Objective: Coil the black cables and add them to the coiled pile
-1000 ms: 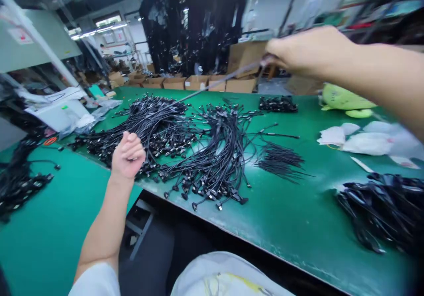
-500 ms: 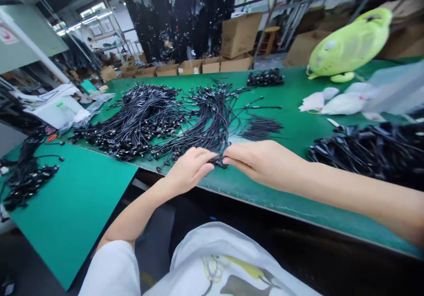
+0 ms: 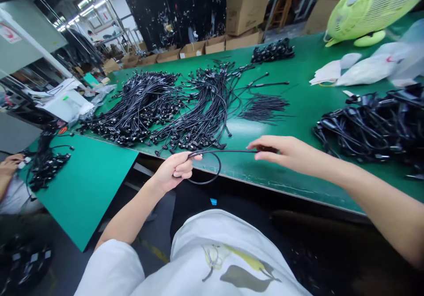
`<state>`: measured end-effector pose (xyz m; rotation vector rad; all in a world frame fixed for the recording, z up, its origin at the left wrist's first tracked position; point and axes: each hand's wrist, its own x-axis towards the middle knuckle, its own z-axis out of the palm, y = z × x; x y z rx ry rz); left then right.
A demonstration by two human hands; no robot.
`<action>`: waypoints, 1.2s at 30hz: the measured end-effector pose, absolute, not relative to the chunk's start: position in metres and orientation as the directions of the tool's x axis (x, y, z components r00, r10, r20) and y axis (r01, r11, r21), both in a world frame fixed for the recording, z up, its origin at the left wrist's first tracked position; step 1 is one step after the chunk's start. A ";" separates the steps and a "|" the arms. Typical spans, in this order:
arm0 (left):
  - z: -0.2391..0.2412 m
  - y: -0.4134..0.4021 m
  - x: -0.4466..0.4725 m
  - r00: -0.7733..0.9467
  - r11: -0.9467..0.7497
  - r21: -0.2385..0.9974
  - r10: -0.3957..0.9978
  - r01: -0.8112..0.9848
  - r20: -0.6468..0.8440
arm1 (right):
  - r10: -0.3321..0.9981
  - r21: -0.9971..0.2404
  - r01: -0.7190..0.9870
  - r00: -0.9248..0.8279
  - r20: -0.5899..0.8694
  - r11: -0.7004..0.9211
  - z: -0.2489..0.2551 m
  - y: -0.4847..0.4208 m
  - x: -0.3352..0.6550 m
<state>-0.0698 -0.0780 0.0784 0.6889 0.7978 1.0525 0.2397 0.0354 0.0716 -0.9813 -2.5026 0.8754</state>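
A thin black cable (image 3: pixel 218 151) runs between my two hands just above the edge of the green-topped workbench (image 3: pixel 298 79). My left hand (image 3: pixel 174 170) grips it near the bench's front edge, and a loop of the cable hangs below that hand. My right hand (image 3: pixel 281 150) pinches the far end between thumb and fingers, hiding the connector there. A large tangled heap of black cables with small connectors (image 3: pixel 185 110) lies just beyond my hands, and its nearest ends reach toward the bench edge.
A dense pile of black cables (image 3: pixel 371 128) lies to the right, with white plastic bags (image 3: pixel 364 70) and a lime-green fan (image 3: pixel 371 4) behind it. At the lower left, cables (image 3: pixel 48 168) lie on a lower green board (image 3: pixel 82 190), beside a co-worker's hand (image 3: pixel 8 163).
My hands have moved apart from their close position at the bench edge. A single cable now stretches between them, with a loop hanging below my left hand.
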 end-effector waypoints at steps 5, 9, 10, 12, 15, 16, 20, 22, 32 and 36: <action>0.088 -0.077 -0.084 0.069 0.213 0.677 0.970 -0.704 -0.234 | 0.798 -0.633 0.532 -0.550 0.246 0.562 0.040 0.036 0.267; 0.085 -0.074 -0.079 -0.031 0.172 0.737 0.967 -0.654 -0.252 | 0.776 -0.404 0.673 -0.449 0.442 0.620 0.028 0.018 0.260; 0.082 -0.072 -0.073 -0.051 0.159 0.792 0.971 -0.590 -0.233 | 0.735 -0.301 0.689 -0.506 0.452 0.660 0.027 0.008 0.252; 0.074 -0.066 -0.056 -0.127 0.052 0.913 0.985 -0.404 -0.112 | 0.612 -0.146 0.609 -0.689 0.389 0.779 0.028 -0.015 0.233; 0.060 -0.059 -0.031 -0.118 -0.130 0.991 0.985 -0.028 0.126 | 0.399 -0.192 0.356 -0.872 0.285 0.915 0.038 -0.040 0.206; 0.056 -0.059 -0.025 -0.030 -0.160 0.983 0.986 0.091 0.163 | 0.379 -0.235 0.317 -0.875 0.302 0.919 0.043 -0.042 0.200; 0.040 -0.064 -0.012 0.339 -0.161 0.957 0.938 0.243 0.072 | 0.548 -0.497 0.332 -0.741 0.388 0.802 0.053 -0.022 0.191; 0.034 -0.066 -0.011 0.356 -0.055 0.995 0.934 0.085 0.022 | 0.678 -0.666 0.306 -0.610 0.411 0.680 0.046 -0.007 0.189; 0.011 -0.058 0.004 0.215 0.247 0.874 0.962 -0.418 -0.169 | 0.948 -0.969 -0.222 -0.318 -0.034 -0.109 0.000 -0.011 0.149; -0.005 -0.062 0.006 0.070 0.201 0.865 0.979 -0.459 -0.190 | 0.904 -0.850 -0.436 -0.415 -0.102 -0.296 0.009 -0.017 0.145</action>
